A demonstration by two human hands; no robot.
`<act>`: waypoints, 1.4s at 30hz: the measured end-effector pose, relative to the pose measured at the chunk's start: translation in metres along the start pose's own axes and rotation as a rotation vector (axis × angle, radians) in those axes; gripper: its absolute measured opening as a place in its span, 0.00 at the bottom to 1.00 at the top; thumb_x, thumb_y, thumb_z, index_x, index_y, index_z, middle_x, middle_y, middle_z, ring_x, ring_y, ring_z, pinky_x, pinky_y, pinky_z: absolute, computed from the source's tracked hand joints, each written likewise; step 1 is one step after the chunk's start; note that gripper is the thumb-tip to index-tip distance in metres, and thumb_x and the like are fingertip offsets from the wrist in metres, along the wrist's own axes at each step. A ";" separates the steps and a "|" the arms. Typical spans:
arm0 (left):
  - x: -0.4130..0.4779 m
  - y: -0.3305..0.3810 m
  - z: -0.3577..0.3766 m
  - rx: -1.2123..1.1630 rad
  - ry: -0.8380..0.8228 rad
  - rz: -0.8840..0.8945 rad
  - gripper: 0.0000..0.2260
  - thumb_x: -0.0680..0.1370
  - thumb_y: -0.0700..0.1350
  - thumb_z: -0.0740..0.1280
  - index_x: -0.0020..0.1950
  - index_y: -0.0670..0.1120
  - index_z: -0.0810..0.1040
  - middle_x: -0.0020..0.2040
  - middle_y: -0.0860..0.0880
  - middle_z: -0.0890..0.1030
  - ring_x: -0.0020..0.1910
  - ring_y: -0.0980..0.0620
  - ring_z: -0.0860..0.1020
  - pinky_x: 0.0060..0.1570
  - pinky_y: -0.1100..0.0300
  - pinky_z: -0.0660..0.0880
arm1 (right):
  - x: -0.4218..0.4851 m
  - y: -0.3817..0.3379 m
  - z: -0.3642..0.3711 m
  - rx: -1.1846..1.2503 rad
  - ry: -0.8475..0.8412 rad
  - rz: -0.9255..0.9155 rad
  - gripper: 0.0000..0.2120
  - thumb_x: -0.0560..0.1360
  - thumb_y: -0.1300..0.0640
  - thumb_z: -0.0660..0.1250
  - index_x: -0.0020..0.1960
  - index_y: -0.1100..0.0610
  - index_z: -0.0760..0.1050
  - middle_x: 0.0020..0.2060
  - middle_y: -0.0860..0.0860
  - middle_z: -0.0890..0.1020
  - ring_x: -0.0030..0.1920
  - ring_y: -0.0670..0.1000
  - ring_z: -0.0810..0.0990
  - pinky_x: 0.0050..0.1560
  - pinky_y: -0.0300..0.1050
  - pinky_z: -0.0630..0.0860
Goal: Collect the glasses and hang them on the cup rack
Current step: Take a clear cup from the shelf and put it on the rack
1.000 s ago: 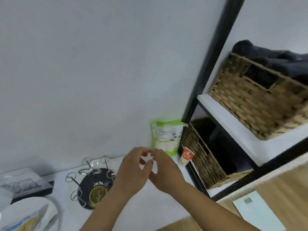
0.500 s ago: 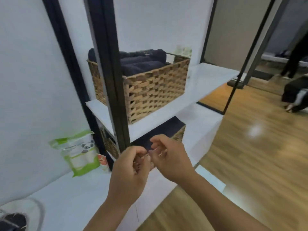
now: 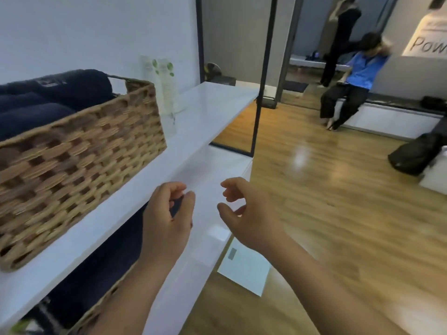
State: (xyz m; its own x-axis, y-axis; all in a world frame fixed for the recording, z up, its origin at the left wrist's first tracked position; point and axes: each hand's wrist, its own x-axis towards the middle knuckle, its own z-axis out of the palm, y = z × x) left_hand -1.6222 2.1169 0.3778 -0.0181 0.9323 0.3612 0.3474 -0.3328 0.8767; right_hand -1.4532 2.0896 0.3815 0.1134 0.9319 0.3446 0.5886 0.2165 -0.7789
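Observation:
Neither a glass nor the cup rack appears in the head view now. My left hand [image 3: 168,218] hovers in front of the white shelf's front edge, fingers loosely curled, holding nothing. My right hand [image 3: 244,213] is a short gap to its right, fingers curved and apart, also empty. Both hands float over the lower white shelf [image 3: 212,165].
A wicker basket [image 3: 79,153] with dark towels stands on the upper white shelf [image 3: 205,110], with white-green packets [image 3: 164,85] behind it. A second basket sits underneath. A black frame post [image 3: 262,76], wooden floor, white sheet [image 3: 244,269], a seated person [image 3: 350,88] and a black bag [image 3: 416,153] are to the right.
The view has swung right, away from the cup rack and green pouch to the shelf's open end and the room. My hands, fingertips together before, have parted.

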 end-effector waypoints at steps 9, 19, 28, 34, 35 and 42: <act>0.146 -0.020 0.093 0.019 0.199 0.067 0.14 0.75 0.50 0.66 0.59 0.49 0.74 0.58 0.51 0.75 0.52 0.65 0.70 0.46 0.82 0.65 | 0.140 0.057 -0.035 -0.133 0.039 0.052 0.21 0.73 0.50 0.71 0.65 0.44 0.71 0.48 0.35 0.76 0.51 0.37 0.76 0.44 0.29 0.75; 0.214 -0.066 0.124 0.031 0.272 -0.249 0.33 0.79 0.51 0.64 0.78 0.51 0.48 0.79 0.48 0.55 0.68 0.59 0.61 0.52 0.84 0.59 | 0.304 0.087 0.074 0.085 -0.265 0.020 0.33 0.70 0.54 0.76 0.71 0.47 0.65 0.61 0.50 0.78 0.60 0.48 0.77 0.61 0.48 0.77; 0.298 -0.072 0.122 -0.027 0.604 -0.399 0.39 0.75 0.52 0.70 0.78 0.55 0.48 0.76 0.48 0.64 0.73 0.49 0.65 0.71 0.47 0.66 | 0.378 0.083 0.141 0.185 -0.609 -0.158 0.43 0.63 0.34 0.55 0.76 0.48 0.58 0.58 0.50 0.81 0.56 0.51 0.80 0.58 0.49 0.75; 0.306 -0.086 0.128 0.145 0.651 -0.399 0.37 0.72 0.60 0.66 0.76 0.58 0.50 0.75 0.53 0.67 0.71 0.49 0.69 0.68 0.48 0.69 | 0.395 0.095 0.165 0.177 -0.583 -0.208 0.26 0.72 0.43 0.62 0.68 0.46 0.63 0.52 0.39 0.78 0.46 0.44 0.79 0.51 0.45 0.74; 0.307 -0.088 0.128 0.154 0.650 -0.396 0.36 0.72 0.61 0.65 0.76 0.58 0.51 0.73 0.52 0.70 0.69 0.48 0.72 0.66 0.47 0.71 | 0.396 0.099 0.169 0.172 -0.571 -0.222 0.25 0.73 0.44 0.64 0.67 0.46 0.63 0.54 0.41 0.79 0.47 0.45 0.79 0.51 0.45 0.73; 0.302 -0.086 0.131 0.214 0.493 -0.376 0.37 0.77 0.57 0.64 0.77 0.60 0.43 0.70 0.39 0.73 0.68 0.44 0.73 0.66 0.44 0.70 | 0.392 0.093 0.152 0.360 -0.494 -0.172 0.29 0.71 0.42 0.60 0.70 0.49 0.65 0.60 0.47 0.77 0.59 0.49 0.76 0.59 0.50 0.75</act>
State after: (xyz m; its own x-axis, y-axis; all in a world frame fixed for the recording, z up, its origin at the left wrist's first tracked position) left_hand -1.5347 2.4456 0.3696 -0.5850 0.7883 0.1907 0.4117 0.0860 0.9072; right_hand -1.4754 2.5189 0.3642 -0.3921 0.8808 0.2654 0.2498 0.3796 -0.8908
